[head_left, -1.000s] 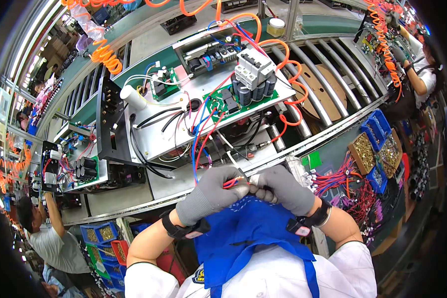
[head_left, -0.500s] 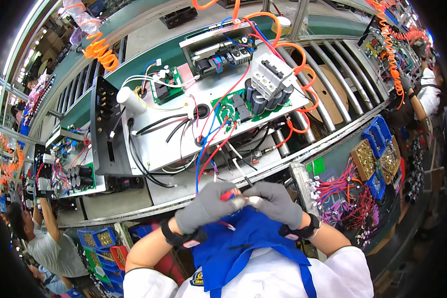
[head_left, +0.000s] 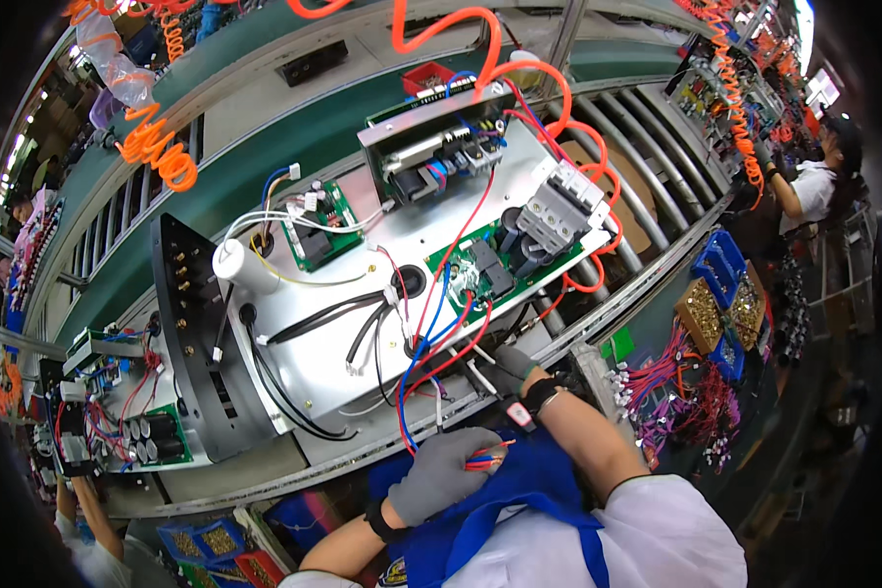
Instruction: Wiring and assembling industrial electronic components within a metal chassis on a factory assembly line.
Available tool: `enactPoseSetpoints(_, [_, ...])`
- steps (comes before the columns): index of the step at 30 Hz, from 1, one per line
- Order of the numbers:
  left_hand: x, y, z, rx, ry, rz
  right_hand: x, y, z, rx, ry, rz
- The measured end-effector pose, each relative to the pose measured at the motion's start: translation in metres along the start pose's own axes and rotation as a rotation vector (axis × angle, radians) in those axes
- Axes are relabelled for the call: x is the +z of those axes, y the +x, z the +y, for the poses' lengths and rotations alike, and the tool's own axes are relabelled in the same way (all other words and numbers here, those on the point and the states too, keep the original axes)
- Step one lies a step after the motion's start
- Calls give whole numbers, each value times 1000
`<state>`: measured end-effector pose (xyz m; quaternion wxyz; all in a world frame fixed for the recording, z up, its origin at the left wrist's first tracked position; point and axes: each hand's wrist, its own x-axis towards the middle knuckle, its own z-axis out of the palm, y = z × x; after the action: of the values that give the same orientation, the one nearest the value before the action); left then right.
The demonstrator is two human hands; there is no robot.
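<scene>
My left hand (head_left: 443,475), in a grey glove, is closed round a bundle of red and blue wires (head_left: 484,459) in front of my blue apron. Their ends stick out past the thumb, and the rest runs up to a hole in the metal chassis (head_left: 328,367). Beside the front edge of that chassis is my right hand (head_left: 508,372), also gloved, next to thin white leads (head_left: 480,376). Its fingertips are hidden, so its grip does not show. A green circuit board (head_left: 475,263) with a grey terminal block (head_left: 559,218) sits on the chassis above both hands.
Metal rollers (head_left: 647,167) lie right of the chassis, beneath an orange air hose (head_left: 612,176). Trays of brass fasteners (head_left: 701,314) and bundled coloured leads (head_left: 657,392) fill the right bench. Blue bins (head_left: 218,539) stand at lower left. Co-workers are at both sides.
My hands, together at the wire ends before, are now apart. The right has moved up to the chassis edge; the left has dropped lower, still holding the wires. The whole view has shifted slightly.
</scene>
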<state>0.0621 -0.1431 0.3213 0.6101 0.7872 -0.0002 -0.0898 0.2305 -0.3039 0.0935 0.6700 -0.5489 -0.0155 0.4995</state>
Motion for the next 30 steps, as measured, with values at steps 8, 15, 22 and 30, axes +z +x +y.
enactPoseSetpoints(8, [9,11,-6,148,-54,49,14,12,12,61,-1088,454])
enactPoseSetpoints(15, [7,33,15,-47,-347,149,7,1,22,-51,-199,775])
enactPoseSetpoints(22, [10,64,46,-158,-384,279,-105,-53,-57,-391,602,1033])
enactPoseSetpoints(30, [12,122,80,43,-298,497,-98,-193,-251,-847,354,792])
